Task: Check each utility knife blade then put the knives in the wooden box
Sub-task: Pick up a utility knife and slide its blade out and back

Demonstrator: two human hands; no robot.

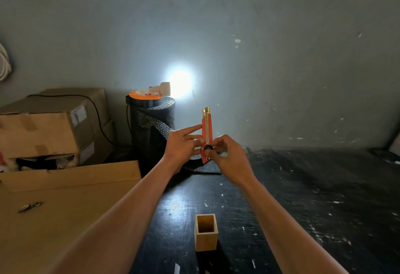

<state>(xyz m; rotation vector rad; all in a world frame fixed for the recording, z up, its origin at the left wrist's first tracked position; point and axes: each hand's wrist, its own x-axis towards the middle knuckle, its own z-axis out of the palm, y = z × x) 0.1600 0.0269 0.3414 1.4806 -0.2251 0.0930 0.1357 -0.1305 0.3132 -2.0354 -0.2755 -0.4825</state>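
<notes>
Orange plastic utility knife (207,135) stands upright above the bench (303,187), its metal blade tip poking out at twelve o'clock. I see my left hand (184,146) pinching its side, index finger stretched out, and my right hand (227,154) gripping its lower end by the black dial. Square wooden box (206,232) sits open-topped at six o'clock. Flat cardboard (65,208) lies at eight o'clock; a dark bubble-wrap roll (153,126) stands at eleven.

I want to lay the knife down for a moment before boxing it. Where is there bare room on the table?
The black tabletop is bare to the right of the wooden box and between the box and the bubble-wrap roll. The left is crowded: a flat cardboard sheet and stacked cartons. Both hands hold the utility knife.
</notes>
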